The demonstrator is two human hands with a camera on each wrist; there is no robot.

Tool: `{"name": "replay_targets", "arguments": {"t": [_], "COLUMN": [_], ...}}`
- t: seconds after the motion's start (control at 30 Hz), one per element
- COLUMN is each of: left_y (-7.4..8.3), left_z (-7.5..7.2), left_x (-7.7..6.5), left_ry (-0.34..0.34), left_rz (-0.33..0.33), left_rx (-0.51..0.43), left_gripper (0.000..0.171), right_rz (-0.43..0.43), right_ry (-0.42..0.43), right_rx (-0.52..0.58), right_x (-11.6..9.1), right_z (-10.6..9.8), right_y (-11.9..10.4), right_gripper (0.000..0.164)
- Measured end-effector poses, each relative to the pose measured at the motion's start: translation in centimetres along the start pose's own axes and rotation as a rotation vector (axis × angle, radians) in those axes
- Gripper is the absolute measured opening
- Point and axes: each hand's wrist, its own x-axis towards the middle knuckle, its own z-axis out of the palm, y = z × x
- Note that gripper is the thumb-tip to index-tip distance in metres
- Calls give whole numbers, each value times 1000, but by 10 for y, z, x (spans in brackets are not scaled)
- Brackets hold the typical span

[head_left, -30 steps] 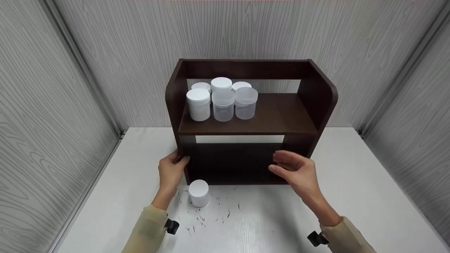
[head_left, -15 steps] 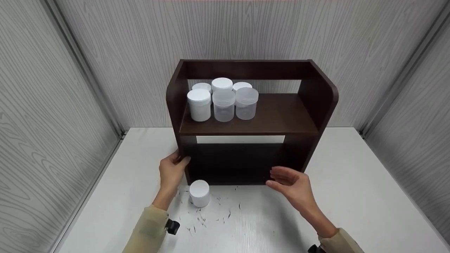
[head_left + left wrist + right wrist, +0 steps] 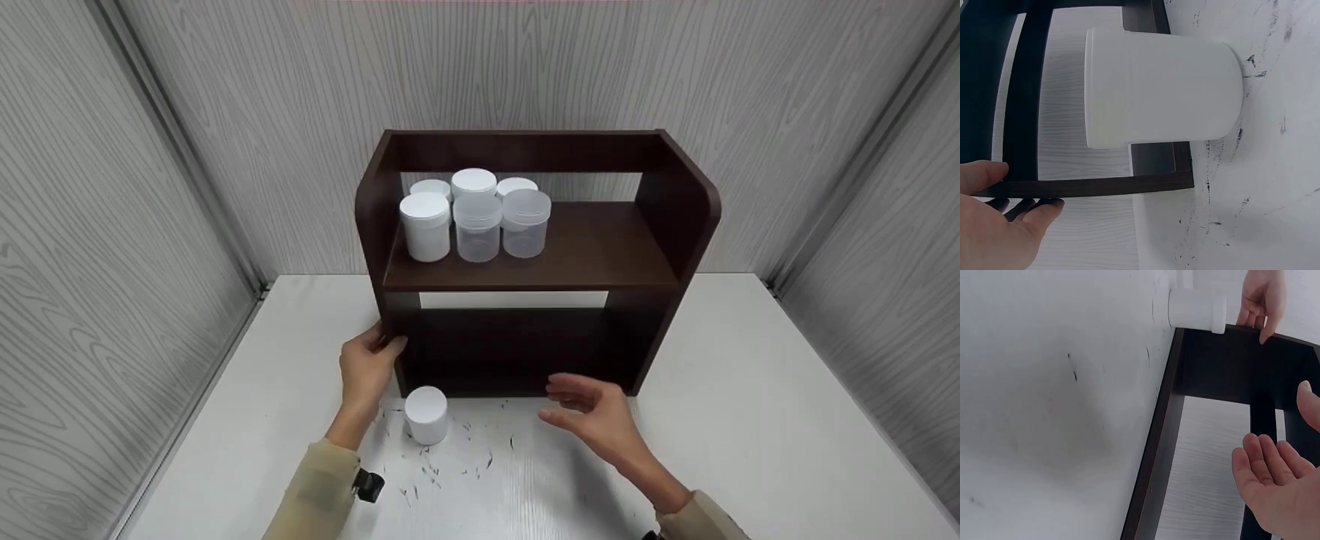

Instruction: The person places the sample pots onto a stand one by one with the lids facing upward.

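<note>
A dark brown two-tier wooden shelf (image 3: 607, 244) stands upright on the table. My left hand (image 3: 365, 369) grips the lower front edge of its left side panel; in the left wrist view the thumb lies inside and the fingers outside. Just right of that hand, a white lidded jar (image 3: 427, 417) stands on the table before the shelf's left corner. My right hand (image 3: 592, 418) hovers in front of the lower tier near the right, holding nothing, thumb and fingers apart. In the right wrist view its fingers (image 3: 1266, 464) are relaxed, palm visible.
On the upper tier's left half stand several jars: a white front jar (image 3: 426, 229), two translucent front jars (image 3: 478, 229), and white-lidded ones behind. Dark scuff marks streak the white table (image 3: 480, 487). Wood-grain panels (image 3: 187, 150) enclose the table at the back and sides.
My right hand has moved down and to the left, from beside the shelf's right panel toward the front of the lower tier. The left hand keeps its grip; shelf and jars stay put.
</note>
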Motion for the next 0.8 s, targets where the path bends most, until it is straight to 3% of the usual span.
{"name": "replay_targets", "arguments": {"t": [0.37, 0.8], "left_y": [2, -2], "left_z": [0, 0], "left_x": [0, -1], "left_ry": [-3, -29], "left_rz": [-2, 22], "left_rx": [-21, -38], "left_gripper": [55, 49], "right_rz": [-53, -33], "right_ry": [-209, -314], "right_rx": [-85, -101], "right_x": [20, 50], "right_z": [42, 96], "right_y": [0, 6], "right_gripper": [60, 66]}}
